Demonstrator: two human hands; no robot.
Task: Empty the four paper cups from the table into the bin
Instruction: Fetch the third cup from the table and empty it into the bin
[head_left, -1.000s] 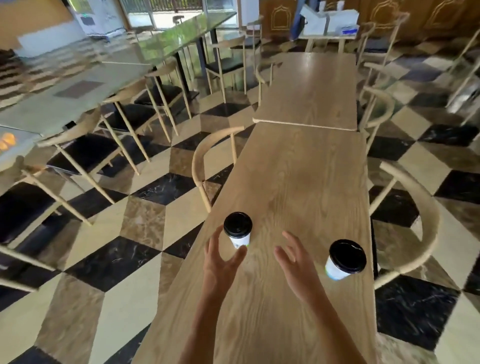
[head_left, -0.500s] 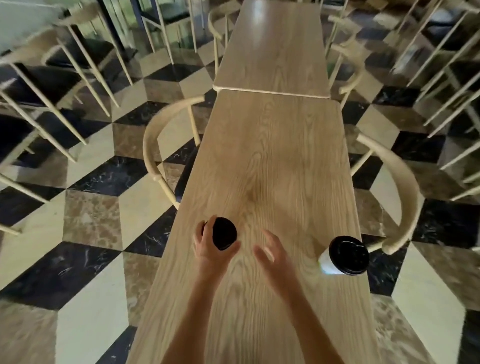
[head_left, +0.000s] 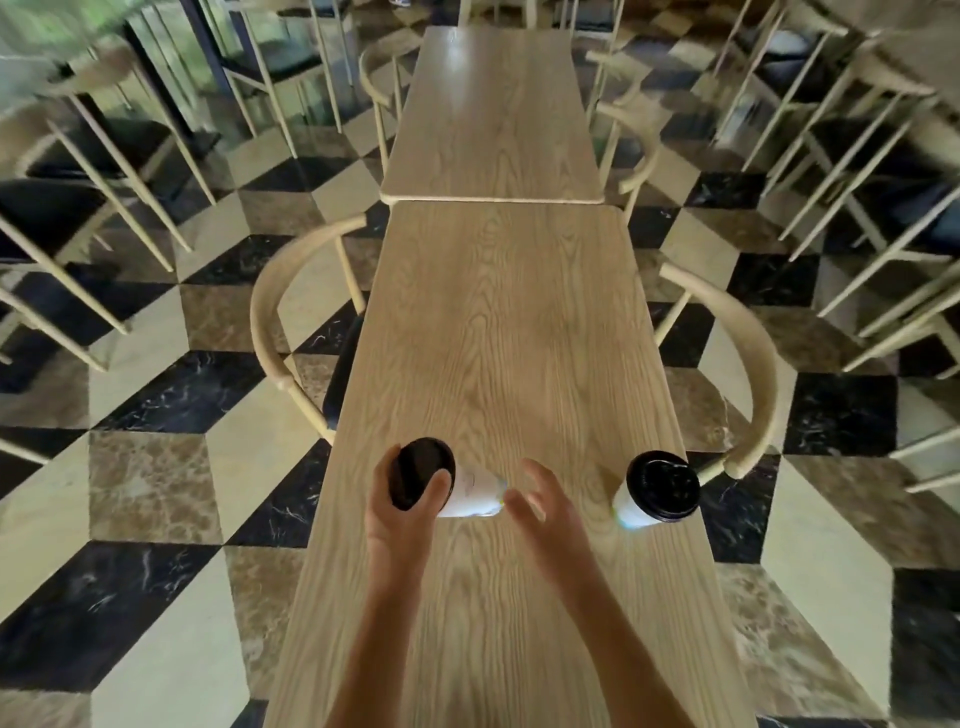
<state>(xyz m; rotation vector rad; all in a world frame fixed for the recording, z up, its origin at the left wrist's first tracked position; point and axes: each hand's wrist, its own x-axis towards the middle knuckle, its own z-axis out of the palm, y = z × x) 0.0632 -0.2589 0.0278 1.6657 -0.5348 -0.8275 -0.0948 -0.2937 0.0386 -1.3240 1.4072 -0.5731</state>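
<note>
Two white paper cups with black lids are on the long wooden table (head_left: 509, 332). My left hand (head_left: 402, 512) grips the left cup (head_left: 470, 493) around its lid end, and the cup is tipped over sideways with its base pointing right. My right hand (head_left: 543, 512) hovers open just right of that cup's base, fingers spread, not touching it. The second cup (head_left: 657, 491) stands near the table's right edge, apart from both hands. No bin is in view.
A curved-back wooden chair (head_left: 291, 332) stands at the table's left side and another chair (head_left: 748, 374) at the right, close to the second cup. A second table (head_left: 493, 119) abuts the far end. More chairs and tables fill both sides over a checkered floor.
My left hand has closed on the left cup and tipped it onto its side. My right hand moved in toward the cup's base. The camera has tilted further down.
</note>
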